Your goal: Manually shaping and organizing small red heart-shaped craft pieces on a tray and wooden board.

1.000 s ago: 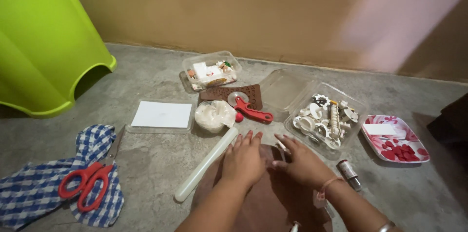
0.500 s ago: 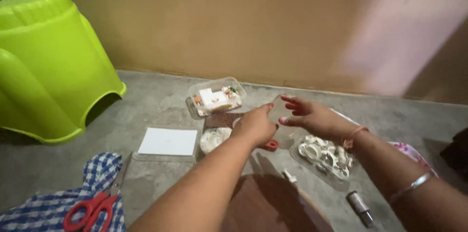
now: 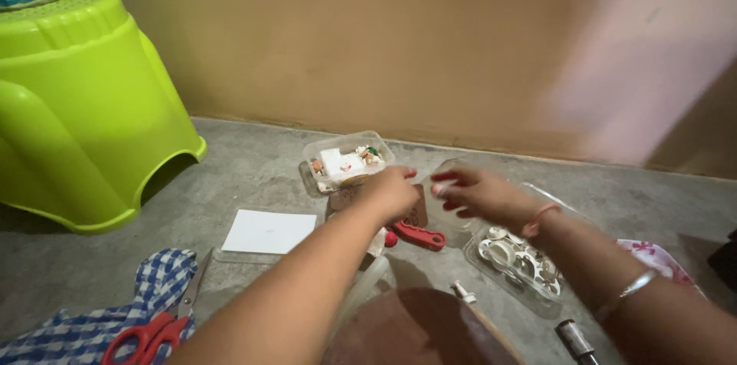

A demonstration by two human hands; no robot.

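Both hands are stretched out over the concrete floor (image 3: 253, 173), close together in the middle of the shot. The left hand (image 3: 393, 192) is curled over with the knuckles up, right above a brown card (image 3: 415, 211) and just in front of a clear tub (image 3: 345, 161) with small white and coloured bits in it. Can't tell if it's actually pinching anything, the fingers are tucked under and blurry. The right hand (image 3: 472, 190) sits just beside it with fingers (image 3: 445, 178) loosely bent and apart, red nails showing, and it seems to be at the edge of a clear lid (image 3: 453, 227), though the blur makes that hard to call. No firm grip that I can see.

Below the hands there's a red tool (image 3: 418, 237) on the floor, and to the right a clear tray (image 3: 518, 265) full of white rings. A small metal cylinder (image 3: 574, 340) lies near the bottom edge. A white sheet (image 3: 269, 231) sits off to the left, then a blue checked cloth (image 3: 153, 296) with red scissors (image 3: 146, 338) on it. Big lime green stool (image 3: 77, 112) at far left, against the tan wall (image 3: 384, 35).
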